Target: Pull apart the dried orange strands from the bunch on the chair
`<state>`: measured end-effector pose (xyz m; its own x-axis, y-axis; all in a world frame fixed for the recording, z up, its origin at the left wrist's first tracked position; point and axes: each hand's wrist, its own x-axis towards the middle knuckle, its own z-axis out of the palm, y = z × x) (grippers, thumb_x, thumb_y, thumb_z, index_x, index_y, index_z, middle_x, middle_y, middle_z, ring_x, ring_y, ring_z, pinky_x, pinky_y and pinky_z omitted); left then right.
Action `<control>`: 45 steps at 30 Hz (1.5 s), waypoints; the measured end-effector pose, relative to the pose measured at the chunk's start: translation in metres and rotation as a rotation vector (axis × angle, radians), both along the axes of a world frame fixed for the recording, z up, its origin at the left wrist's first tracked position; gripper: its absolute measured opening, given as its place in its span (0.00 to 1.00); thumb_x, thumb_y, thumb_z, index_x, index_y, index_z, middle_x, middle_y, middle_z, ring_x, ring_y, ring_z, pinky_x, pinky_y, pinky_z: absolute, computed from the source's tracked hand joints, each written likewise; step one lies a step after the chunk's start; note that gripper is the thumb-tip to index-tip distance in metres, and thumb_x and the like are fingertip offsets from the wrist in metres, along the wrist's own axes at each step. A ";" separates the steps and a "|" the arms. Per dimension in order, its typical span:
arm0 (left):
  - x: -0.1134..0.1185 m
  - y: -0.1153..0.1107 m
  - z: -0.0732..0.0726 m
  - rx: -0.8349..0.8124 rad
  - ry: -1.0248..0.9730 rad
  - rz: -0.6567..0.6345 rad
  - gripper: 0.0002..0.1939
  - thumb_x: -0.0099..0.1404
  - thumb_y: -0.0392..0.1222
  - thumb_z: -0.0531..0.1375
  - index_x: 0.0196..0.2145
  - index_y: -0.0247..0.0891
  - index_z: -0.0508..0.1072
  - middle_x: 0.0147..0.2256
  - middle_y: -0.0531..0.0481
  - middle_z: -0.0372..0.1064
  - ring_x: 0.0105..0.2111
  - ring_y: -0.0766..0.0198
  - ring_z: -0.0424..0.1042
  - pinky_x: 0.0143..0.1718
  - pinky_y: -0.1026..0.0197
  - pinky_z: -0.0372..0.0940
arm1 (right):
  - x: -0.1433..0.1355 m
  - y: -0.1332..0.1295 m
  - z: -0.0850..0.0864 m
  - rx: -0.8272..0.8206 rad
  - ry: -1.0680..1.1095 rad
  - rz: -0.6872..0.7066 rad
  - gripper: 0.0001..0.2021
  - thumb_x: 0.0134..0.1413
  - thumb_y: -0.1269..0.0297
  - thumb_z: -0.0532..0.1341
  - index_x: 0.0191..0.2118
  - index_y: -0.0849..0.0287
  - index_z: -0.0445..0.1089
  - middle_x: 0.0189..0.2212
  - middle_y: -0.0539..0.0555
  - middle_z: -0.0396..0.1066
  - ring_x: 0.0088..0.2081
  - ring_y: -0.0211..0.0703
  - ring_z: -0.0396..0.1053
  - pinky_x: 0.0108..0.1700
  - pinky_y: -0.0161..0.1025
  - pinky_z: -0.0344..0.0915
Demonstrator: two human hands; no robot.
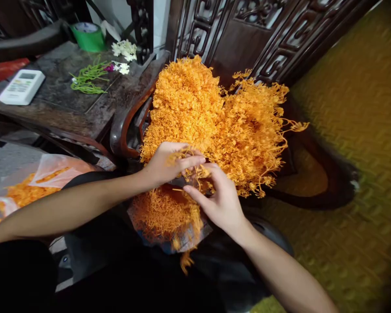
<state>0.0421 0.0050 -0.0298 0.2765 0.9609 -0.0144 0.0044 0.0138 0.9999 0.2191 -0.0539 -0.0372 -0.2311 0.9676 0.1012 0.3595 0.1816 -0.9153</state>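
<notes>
My left hand (169, 165) is closed around a bunch of thin orange artificial flower sprigs (200, 174), which trail between my two hands. Close beside it, my right hand (220, 198) pinches at the same sprigs with thumb and fingers. A short thin orange stem (177, 189) sticks out by the right thumb tip. Just beyond my hands rises a big heap of orange artificial flower sprigs (189, 104), piled on a dark wooden chair. Below my hands lies a darker orange tangle of thin stems (159, 213), with a few sprigs hanging over its right side.
On the dark wooden side table (61, 104) at the left are a white remote control (22, 87), green tape (88, 37), green stems (90, 78) and white flowers (124, 50). A plastic bag (42, 174) with orange pieces sits lower left. The carved chair back (241, 39) stands behind the heap.
</notes>
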 end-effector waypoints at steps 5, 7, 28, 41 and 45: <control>0.002 -0.004 0.003 -0.114 -0.021 -0.025 0.07 0.59 0.42 0.69 0.31 0.40 0.75 0.23 0.53 0.72 0.22 0.66 0.70 0.24 0.63 0.64 | 0.008 0.000 0.008 0.364 -0.225 -0.068 0.20 0.61 0.59 0.69 0.55 0.50 0.66 0.47 0.56 0.76 0.43 0.47 0.76 0.43 0.47 0.75; 0.003 -0.008 0.004 -0.147 -0.040 -0.083 0.07 0.60 0.42 0.69 0.29 0.39 0.75 0.22 0.52 0.72 0.22 0.66 0.70 0.24 0.63 0.64 | 0.014 0.001 0.014 0.419 -0.294 -0.036 0.10 0.65 0.63 0.65 0.51 0.50 0.70 0.43 0.55 0.78 0.40 0.46 0.77 0.42 0.46 0.74; -0.029 -0.017 0.019 -0.626 -0.114 -0.274 0.16 0.61 0.41 0.69 0.19 0.32 0.73 0.15 0.53 0.63 0.14 0.78 0.55 0.15 0.69 0.45 | 0.079 0.041 0.013 0.196 -0.002 -0.214 0.09 0.59 0.63 0.69 0.43 0.53 0.72 0.40 0.54 0.77 0.40 0.47 0.77 0.41 0.46 0.76; -0.016 -0.023 0.006 -0.587 -0.121 -0.316 0.14 0.57 0.44 0.72 0.26 0.34 0.74 0.22 0.49 0.74 0.16 0.73 0.63 0.18 0.67 0.56 | 0.030 0.020 0.020 -0.031 0.183 0.068 0.03 0.57 0.66 0.72 0.36 0.56 0.79 0.50 0.56 0.78 0.54 0.46 0.76 0.54 0.43 0.73; -0.013 -0.026 0.004 -0.576 -0.095 -0.346 0.14 0.63 0.46 0.68 0.27 0.34 0.74 0.25 0.47 0.76 0.18 0.71 0.68 0.19 0.66 0.59 | 0.022 0.022 0.017 0.023 0.023 0.080 0.06 0.55 0.64 0.72 0.33 0.57 0.76 0.36 0.54 0.79 0.36 0.41 0.77 0.38 0.38 0.73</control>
<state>0.0294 -0.0209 -0.0253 0.5918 0.6630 -0.4585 0.0170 0.5584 0.8294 0.2407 -0.0317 -0.0200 -0.3054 0.9434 0.1295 0.3217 0.2302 -0.9184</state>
